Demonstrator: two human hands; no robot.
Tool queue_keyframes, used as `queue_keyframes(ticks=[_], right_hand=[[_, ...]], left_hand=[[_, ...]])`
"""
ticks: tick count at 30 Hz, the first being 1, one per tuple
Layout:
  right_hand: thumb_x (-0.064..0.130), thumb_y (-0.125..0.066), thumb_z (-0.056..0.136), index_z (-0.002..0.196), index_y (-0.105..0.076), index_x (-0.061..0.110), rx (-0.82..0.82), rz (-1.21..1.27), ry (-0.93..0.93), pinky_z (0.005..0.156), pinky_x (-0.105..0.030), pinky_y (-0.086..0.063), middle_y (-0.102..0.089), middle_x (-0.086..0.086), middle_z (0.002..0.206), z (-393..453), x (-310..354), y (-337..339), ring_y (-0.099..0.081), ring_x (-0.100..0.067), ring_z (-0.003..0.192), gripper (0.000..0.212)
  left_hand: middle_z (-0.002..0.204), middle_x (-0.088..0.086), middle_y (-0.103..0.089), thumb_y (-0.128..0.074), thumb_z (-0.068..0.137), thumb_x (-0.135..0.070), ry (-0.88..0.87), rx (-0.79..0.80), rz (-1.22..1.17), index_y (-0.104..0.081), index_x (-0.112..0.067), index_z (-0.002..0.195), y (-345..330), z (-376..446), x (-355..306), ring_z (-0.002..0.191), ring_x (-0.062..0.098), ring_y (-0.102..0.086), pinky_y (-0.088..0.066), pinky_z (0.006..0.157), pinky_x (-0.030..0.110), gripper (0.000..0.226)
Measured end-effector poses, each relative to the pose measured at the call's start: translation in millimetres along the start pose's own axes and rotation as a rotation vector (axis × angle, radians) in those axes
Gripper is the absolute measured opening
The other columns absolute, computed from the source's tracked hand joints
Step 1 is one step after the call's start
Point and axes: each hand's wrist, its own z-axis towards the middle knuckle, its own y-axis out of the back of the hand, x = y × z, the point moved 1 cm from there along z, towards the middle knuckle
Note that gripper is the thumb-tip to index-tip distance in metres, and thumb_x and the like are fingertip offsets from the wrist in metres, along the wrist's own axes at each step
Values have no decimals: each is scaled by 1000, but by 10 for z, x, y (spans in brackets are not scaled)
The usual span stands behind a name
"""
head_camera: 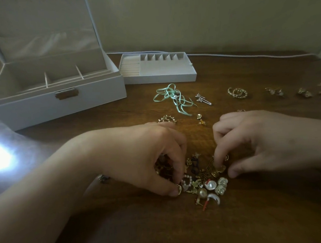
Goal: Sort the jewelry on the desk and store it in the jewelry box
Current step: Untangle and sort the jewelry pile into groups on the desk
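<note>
1. Two bare hands work over one heap of jewelry (202,180) on the brown wooden desk (256,218), near its front edge.
2. The left hand (148,156) is curled, its fingertips down in the left side of the heap; thumb and forefinger pinch a small gold piece (179,188) beside a little ring of pearls (187,181).
3. The right hand (260,143) is also curled; its forefinger presses on a gold heart-shaped piece (220,169) in the heap's right side, with the thumb just beside it. I cannot tell whether it truly holds the piece.
4. The heap holds mixed gold and pearl pieces, too tangled to count; two large pearls and one white crescent earring (214,198) stand out.
5. One white jewelry box (60,101) stands at the far left, lid raised. Its open top shows three compartments along the back.
6. One white tray (159,78) sits on the desk just right of the box, with a row of ring rolls on its left and five small cells along its back.
7. Sorted pieces lie apart beyond the hands: one mint ribbon piece (170,98) with two beads, two silver stud earrings (202,98), two gold hoops (237,93), one studded gold ring (167,119) and two small gold studs (201,119).
8. Further right lie three more small gold groups, too blurred to count.
9. One white cable (246,57) runs along the wall behind.
</note>
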Motion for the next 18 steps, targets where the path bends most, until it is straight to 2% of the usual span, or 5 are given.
queue_keyframes(ticks=[2, 7, 11, 15, 18], right_hand=[[59, -65, 75, 100, -61, 56, -5, -23, 7, 77, -23, -42, -46, 25, 105, 11, -9, -14, -43, 2, 104, 25], [57, -61, 80, 94, -65, 52, -12, 3, 49, 74, -25, -44, -50, 21, 101, -1, -2, -7, -46, -3, 103, 15], [51, -56, 86, 93, -64, 44, -127, 168, 42, 70, -22, -48, -61, 21, 91, 6, 77, 39, -59, -5, 91, 12], [48, -60, 83, 79, -70, 34, -381, 352, -22, 54, -14, -46, -67, 17, 69, 88, 158, 23, -63, -4, 63, 17], [46, -62, 79, 78, -67, 36, -404, 378, -95, 54, -14, -45, -66, 17, 71, 120, 149, -9, -62, -4, 63, 11]], left_hand=[[96, -25, -55, -75, 75, -51, 72, -52, -65, -70, -42, 83, 25, -29, -22, 108, 2, -48, -41, 94, 26, 13], [100, -25, -54, -75, 78, -44, 88, -35, -109, -69, -41, 83, -27, 50, -14, 113, 2, -44, -36, 105, 35, 8], [98, -18, -61, -78, 80, -34, 95, -135, -236, -72, -33, 83, 57, 5, -32, 108, 8, -54, -47, 90, 29, 7], [86, -8, -71, -78, 80, -27, 171, -440, -406, -74, -24, 85, 148, 8, -51, 86, 15, -68, -56, 73, 38, 6], [75, -7, -75, -79, 78, -25, 316, -599, -524, -75, -23, 81, 112, 73, -23, 67, 8, -71, -60, 64, 27, 5]])
